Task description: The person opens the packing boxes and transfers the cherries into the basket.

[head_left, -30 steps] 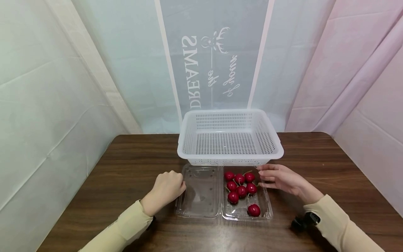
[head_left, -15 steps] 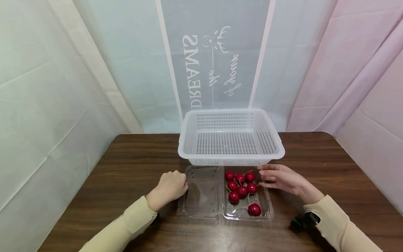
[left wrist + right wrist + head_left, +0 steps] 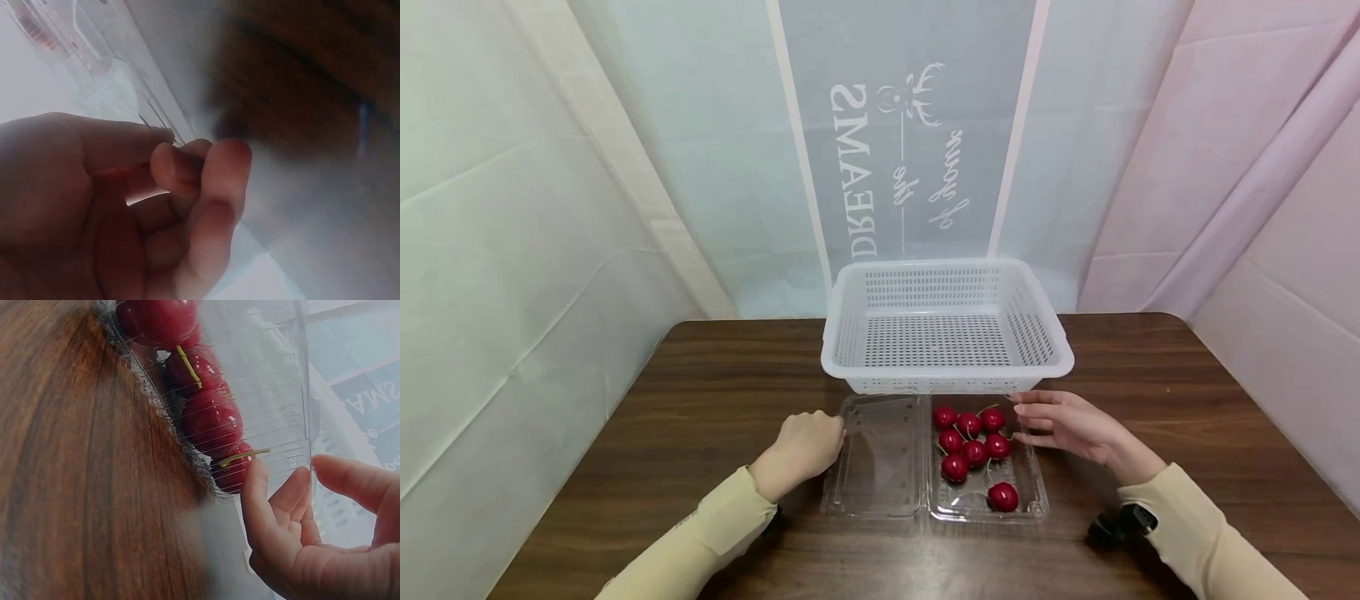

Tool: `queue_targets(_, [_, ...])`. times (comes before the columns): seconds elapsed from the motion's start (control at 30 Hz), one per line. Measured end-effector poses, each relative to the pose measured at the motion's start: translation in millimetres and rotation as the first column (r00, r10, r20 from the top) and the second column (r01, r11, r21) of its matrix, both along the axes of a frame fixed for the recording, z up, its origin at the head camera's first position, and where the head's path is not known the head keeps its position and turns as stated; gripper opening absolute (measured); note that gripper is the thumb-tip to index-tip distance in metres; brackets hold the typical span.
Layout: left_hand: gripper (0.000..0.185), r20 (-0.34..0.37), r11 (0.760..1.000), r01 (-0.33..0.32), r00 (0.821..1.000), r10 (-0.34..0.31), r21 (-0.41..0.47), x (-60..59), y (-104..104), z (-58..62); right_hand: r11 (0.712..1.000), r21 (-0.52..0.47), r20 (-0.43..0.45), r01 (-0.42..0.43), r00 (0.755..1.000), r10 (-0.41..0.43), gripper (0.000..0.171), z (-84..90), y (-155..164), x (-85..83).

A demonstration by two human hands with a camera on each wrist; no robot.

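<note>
A clear plastic clamshell box [image 3: 988,510] lies unfolded on the table, its lid [image 3: 880,467] on the left. Several red cherries [image 3: 974,454] with stems sit in the right half, one apart from the rest near the front. At the lid's left edge is my left hand [image 3: 801,450]; the left wrist view shows its fingers curled, thumb and forefinger pinching the thin plastic edge. My right hand [image 3: 1078,427] pinches the box's rim at the far right corner. In the right wrist view its fingers [image 3: 256,494] lie against the ribbed side wall, close to a cherry [image 3: 234,469].
Directly behind the box stands a white perforated basket [image 3: 947,372] with nothing in it. The brown wooden table [image 3: 737,367] extends to both sides. Pale curtains [image 3: 647,167] hang around the back and sides.
My left hand and forearm have shifted slightly right and forward along the lid's edge. The right hand keeps its grip, and the cherries stay where they were.
</note>
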State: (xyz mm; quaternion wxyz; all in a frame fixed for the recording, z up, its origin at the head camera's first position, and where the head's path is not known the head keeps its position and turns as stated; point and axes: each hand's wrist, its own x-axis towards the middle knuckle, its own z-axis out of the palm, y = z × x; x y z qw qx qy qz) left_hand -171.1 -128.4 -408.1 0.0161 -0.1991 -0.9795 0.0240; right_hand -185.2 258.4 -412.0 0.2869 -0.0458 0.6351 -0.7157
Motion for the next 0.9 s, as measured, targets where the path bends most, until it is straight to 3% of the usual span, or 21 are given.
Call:
queue_targets(0.37, [0.025,0.066,0.999,-0.031,0.997,0.029,0.031,0.6,-1.1,-0.5,0.999,0.037,-0.014,0.013,1.000,-0.012,0.052,3.1,-2.4,0.9])
queue_targets(0.5, [0.023,0.057,0.998,-0.049,0.997,0.046,0.050,0.4,-2.6,-2.4,0.997,0.079,-0.033,0.025,0.999,-0.023,0.046,5.2,-3.2,2.5])
queue_targets(0.57, [0.021,0.016,0.996,-0.047,0.999,0.046,0.073,1.2,-2.9,-2.2,0.993,0.113,-0.045,0.042,0.998,-0.037,0.045,5.7,-3.4,3.3])
queue_targets(0.67, [0.019,-0.108,0.992,-0.016,0.994,0.030,0.125,3.3,-1.9,-0.9,0.976,0.201,-0.082,0.081,0.994,-0.065,0.053,6.1,-4.3,4.8])
queue_targets(0.77, [0.015,-0.231,0.980,0.062,0.973,-0.017,0.191,7.8,2.2,3.6,0.940,0.314,-0.130,0.133,0.987,-0.096,0.059,7.6,-5.8,7.8])
queue_targets(0.9, [0.009,-0.282,0.947,0.180,0.954,-0.102,0.268,15.7,12.9,13.4,0.883,0.428,-0.207,0.194,0.972,-0.114,0.058,13.9,-7.2,14.7])
